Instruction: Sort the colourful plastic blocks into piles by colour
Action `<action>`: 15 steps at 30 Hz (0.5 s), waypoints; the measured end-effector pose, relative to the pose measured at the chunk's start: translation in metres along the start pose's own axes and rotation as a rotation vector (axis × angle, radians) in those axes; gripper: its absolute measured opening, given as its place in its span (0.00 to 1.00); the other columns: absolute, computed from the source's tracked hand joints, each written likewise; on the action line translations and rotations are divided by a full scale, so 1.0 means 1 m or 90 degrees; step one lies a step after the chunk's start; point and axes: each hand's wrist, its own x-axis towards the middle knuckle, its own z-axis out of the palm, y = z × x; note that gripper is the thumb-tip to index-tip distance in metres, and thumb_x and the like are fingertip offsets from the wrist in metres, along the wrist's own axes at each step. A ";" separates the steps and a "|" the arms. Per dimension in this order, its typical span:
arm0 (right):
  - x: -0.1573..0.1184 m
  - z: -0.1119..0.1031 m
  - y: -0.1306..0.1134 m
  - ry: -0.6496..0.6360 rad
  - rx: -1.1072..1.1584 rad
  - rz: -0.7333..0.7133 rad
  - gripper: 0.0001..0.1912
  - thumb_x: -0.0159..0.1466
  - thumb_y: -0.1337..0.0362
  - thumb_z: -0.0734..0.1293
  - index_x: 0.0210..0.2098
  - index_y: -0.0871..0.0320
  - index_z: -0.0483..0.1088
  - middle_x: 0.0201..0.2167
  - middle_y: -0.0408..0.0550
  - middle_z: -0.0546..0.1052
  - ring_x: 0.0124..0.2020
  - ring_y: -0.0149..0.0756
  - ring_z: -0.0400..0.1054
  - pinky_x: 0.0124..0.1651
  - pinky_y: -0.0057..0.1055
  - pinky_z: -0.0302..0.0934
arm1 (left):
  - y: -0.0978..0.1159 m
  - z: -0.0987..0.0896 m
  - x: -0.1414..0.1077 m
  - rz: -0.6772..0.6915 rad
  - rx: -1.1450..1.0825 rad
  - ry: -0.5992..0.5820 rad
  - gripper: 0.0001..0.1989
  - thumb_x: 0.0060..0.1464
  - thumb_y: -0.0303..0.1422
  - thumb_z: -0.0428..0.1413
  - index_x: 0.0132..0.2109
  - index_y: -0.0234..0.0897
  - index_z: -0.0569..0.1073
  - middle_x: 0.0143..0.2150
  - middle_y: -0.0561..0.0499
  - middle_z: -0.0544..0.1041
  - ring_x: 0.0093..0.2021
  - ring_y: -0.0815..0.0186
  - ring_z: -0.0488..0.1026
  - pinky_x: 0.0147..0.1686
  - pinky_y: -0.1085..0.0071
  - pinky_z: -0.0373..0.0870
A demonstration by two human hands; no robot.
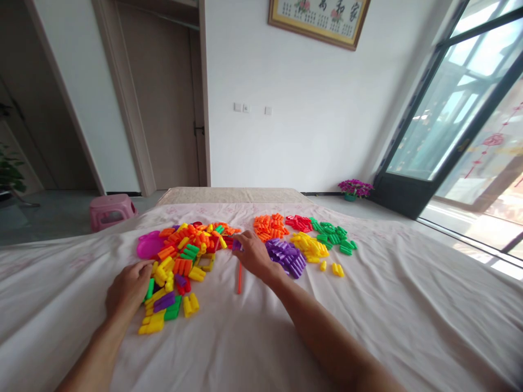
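Note:
A mixed heap of plastic building blocks [192, 239], in orange, yellow, green, red and purple, lies on the left of the cloth. At its left edge rests my left hand [128, 286], cupped against yellow blocks [164, 269] and a green block [150, 288]; its far fingers are partly hidden. A purple block [236, 245] is pinched in my right hand [254, 253], between the heap and the sorted piles. Below that hand lies a thin orange-red stick [239, 280]. Just right of my right hand is a pile of purple blocks [288, 258].
Single-colour piles stand further right: orange blocks [269, 226], red blocks [299, 223], yellow blocks [309, 246] and green blocks [333, 234]. A magenta plastic piece [149, 246] touches the heap's left side. The wrinkled white cloth [229, 348] covers the table. A pink stool [111, 211] stands beyond.

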 end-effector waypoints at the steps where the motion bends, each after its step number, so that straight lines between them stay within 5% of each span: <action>1: -0.004 -0.010 0.006 0.003 -0.020 0.019 0.20 0.61 0.63 0.69 0.54 0.53 0.71 0.46 0.51 0.73 0.48 0.41 0.66 0.49 0.33 0.59 | 0.000 0.000 0.000 0.000 -0.002 0.000 0.25 0.62 0.45 0.40 0.50 0.39 0.77 0.56 0.41 0.76 0.53 0.51 0.72 0.47 0.61 0.67; 8: -0.021 -0.062 0.036 -0.014 -0.176 0.196 0.18 0.61 0.63 0.67 0.51 0.56 0.74 0.48 0.55 0.73 0.51 0.47 0.65 0.50 0.38 0.57 | 0.000 0.001 0.000 -0.002 0.001 0.010 0.24 0.62 0.44 0.41 0.50 0.39 0.77 0.55 0.42 0.77 0.51 0.52 0.73 0.46 0.61 0.67; 11: -0.021 -0.055 0.028 -0.005 -0.149 0.153 0.20 0.62 0.63 0.66 0.55 0.53 0.72 0.52 0.52 0.73 0.54 0.45 0.63 0.54 0.38 0.55 | -0.002 0.003 0.001 0.001 -0.004 0.013 0.24 0.62 0.43 0.41 0.49 0.38 0.77 0.55 0.42 0.77 0.52 0.52 0.73 0.47 0.61 0.67; 15: -0.009 -0.021 0.005 -0.045 -0.087 0.062 0.20 0.64 0.66 0.64 0.55 0.51 0.71 0.51 0.49 0.74 0.53 0.41 0.63 0.54 0.34 0.55 | -0.003 0.003 0.003 -0.007 0.002 0.013 0.24 0.62 0.44 0.41 0.50 0.38 0.77 0.55 0.41 0.76 0.52 0.51 0.73 0.46 0.61 0.67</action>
